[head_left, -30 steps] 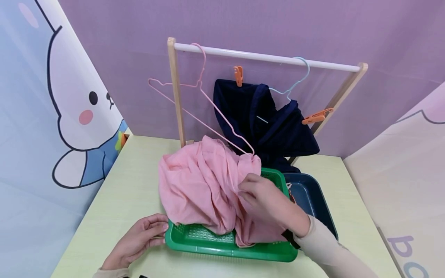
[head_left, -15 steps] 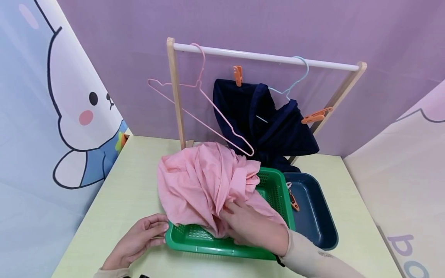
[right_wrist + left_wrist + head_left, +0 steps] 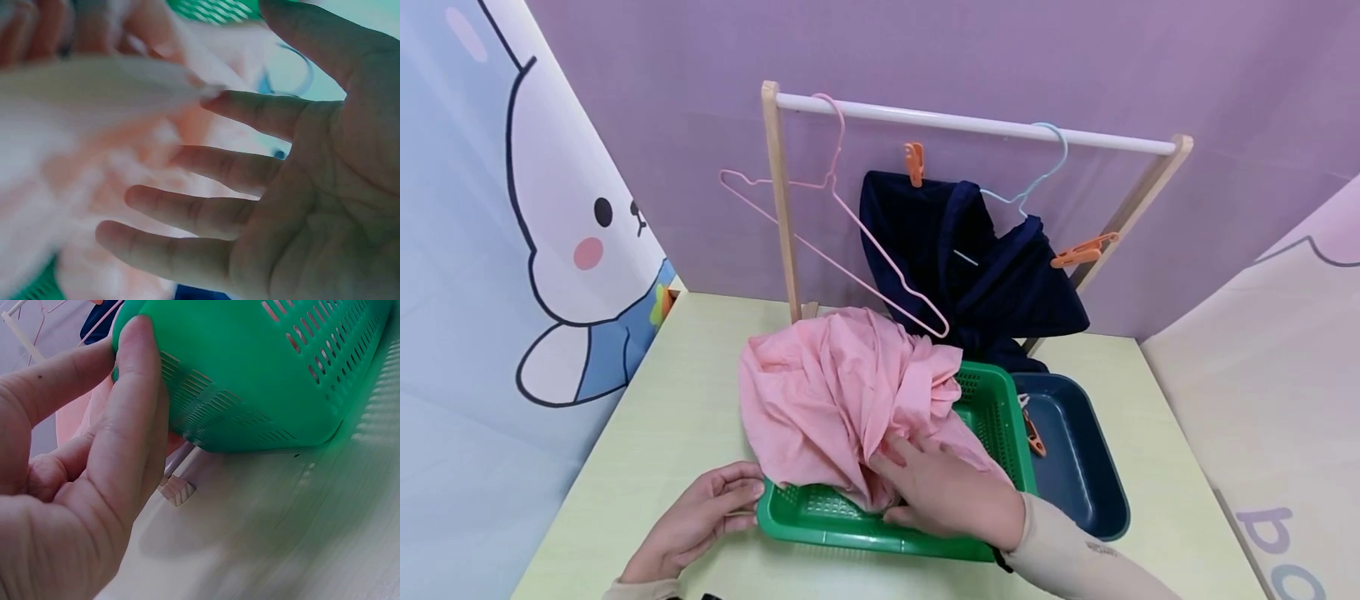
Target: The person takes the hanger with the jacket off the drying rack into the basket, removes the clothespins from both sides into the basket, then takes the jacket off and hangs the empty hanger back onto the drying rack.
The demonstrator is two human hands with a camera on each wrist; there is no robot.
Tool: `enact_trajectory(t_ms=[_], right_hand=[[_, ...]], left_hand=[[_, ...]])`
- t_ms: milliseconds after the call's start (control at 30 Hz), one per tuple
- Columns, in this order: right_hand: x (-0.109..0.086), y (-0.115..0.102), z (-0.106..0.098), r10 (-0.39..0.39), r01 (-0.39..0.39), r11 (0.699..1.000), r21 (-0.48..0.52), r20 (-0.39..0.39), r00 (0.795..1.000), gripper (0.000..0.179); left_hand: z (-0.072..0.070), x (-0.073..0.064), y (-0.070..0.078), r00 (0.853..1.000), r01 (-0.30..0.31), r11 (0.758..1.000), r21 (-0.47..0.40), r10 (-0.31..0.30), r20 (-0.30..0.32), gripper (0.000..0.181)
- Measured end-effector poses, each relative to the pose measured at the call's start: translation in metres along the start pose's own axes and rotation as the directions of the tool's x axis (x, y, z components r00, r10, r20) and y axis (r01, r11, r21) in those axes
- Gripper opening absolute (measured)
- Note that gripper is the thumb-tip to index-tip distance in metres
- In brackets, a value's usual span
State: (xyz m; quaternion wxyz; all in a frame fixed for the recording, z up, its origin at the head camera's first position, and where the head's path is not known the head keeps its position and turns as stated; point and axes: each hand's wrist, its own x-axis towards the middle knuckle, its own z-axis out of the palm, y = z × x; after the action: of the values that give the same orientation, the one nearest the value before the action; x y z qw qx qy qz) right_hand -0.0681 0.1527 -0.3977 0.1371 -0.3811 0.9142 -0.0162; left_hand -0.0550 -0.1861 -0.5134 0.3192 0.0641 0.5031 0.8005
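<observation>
A bunched pink cloth garment (image 3: 820,392) lies heaped in a green plastic basket (image 3: 880,540), spilling over its left and back sides. My right hand (image 3: 940,492) rests over the front of the pink cloth. In the right wrist view, its fingers (image 3: 206,215) are spread and nearly straight against the blurred fabric, gripping nothing. At the basket's left front corner my left hand (image 3: 703,512) pinches the rim. The left wrist view has the thumb and a finger (image 3: 134,369) on either side of the green edge.
Behind stands a wooden rack with a white rail (image 3: 970,125). An empty pink hanger (image 3: 880,250) and a dark navy garment (image 3: 955,258) on a light blue hanger hang there. Orange clips (image 3: 914,164) hold the navy garment. A dark blue tray (image 3: 1078,467) with clips sits right of the basket.
My right hand has moved left and down from the garment's right side, and its fingers have spread. The pink garment has sunk away from the hanger's end. The left hand stays put.
</observation>
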Motion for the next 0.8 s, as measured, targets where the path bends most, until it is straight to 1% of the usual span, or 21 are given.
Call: enact_trajectory(t_ms=[33, 133, 167, 233, 300, 367, 433, 467, 567, 667, 800], right_hand=[[-0.001, 0.0, -0.007, -0.008, 0.008, 1.0, -0.011, -0.017, 1.0, 0.054], [-0.002, 0.001, -0.028, -0.001, -0.002, 0.999, -0.042, -0.068, 0.998, 0.049], [-0.001, 0.002, -0.035, 0.0, -0.005, 0.998, -0.056, -0.088, 0.996, 0.049], [0.005, 0.003, -0.047, 0.02, -0.03, 0.996, -0.08, -0.118, 0.993, 0.057], [0.016, 0.004, -0.057, 0.004, -0.023, 0.994, -0.107, -0.174, 0.985, 0.059], [0.032, 0.002, -0.065, -0.025, -0.012, 0.987, -0.159, -0.227, 0.974, 0.058], [0.05, -0.001, -0.069, -0.044, -0.012, 0.976, -0.216, -0.253, 0.966, 0.053], [0.059, -0.003, -0.071, -0.06, -0.007, 0.969, -0.249, -0.258, 0.964, 0.048], [0.089, -0.01, -0.072, -0.07, -0.011, 0.955, -0.296, -0.261, 0.963, 0.041], [0.118, -0.016, -0.073, -0.047, -0.026, 0.954, -0.299, -0.232, 0.972, 0.037], [0.154, -0.024, -0.071, 0.02, -0.064, 0.97, -0.236, -0.183, 0.983, 0.03]], left_hand=[[0.0, 0.0, 0.0, 1.0, -0.001, 1.0, 0.001, 0.001, -0.002, 0.02], [0.0, 0.0, 0.0, 1.0, 0.008, 1.0, -0.001, -0.008, -0.016, 0.02], [-0.001, 0.001, 0.0, 1.0, 0.009, 1.0, 0.001, -0.009, -0.016, 0.02], [-0.001, 0.002, -0.001, 1.0, 0.006, 1.0, 0.003, -0.005, -0.015, 0.02], [-0.002, 0.002, -0.001, 1.0, 0.009, 1.0, 0.006, -0.008, -0.017, 0.02], [-0.002, 0.002, -0.001, 1.0, 0.008, 1.0, 0.01, -0.008, -0.015, 0.019], [-0.003, 0.001, -0.002, 1.0, 0.014, 1.0, 0.011, -0.014, -0.018, 0.019], [-0.003, 0.001, -0.002, 1.0, 0.019, 1.0, 0.012, -0.018, -0.02, 0.019], [-0.003, 0.0, -0.003, 0.999, 0.033, 0.999, 0.011, -0.033, -0.023, 0.018], [-0.003, 0.001, -0.004, 0.999, 0.037, 0.999, 0.014, -0.037, -0.026, 0.018], [-0.003, 0.0, -0.003, 0.999, 0.024, 1.0, 0.013, -0.024, -0.022, 0.017]])
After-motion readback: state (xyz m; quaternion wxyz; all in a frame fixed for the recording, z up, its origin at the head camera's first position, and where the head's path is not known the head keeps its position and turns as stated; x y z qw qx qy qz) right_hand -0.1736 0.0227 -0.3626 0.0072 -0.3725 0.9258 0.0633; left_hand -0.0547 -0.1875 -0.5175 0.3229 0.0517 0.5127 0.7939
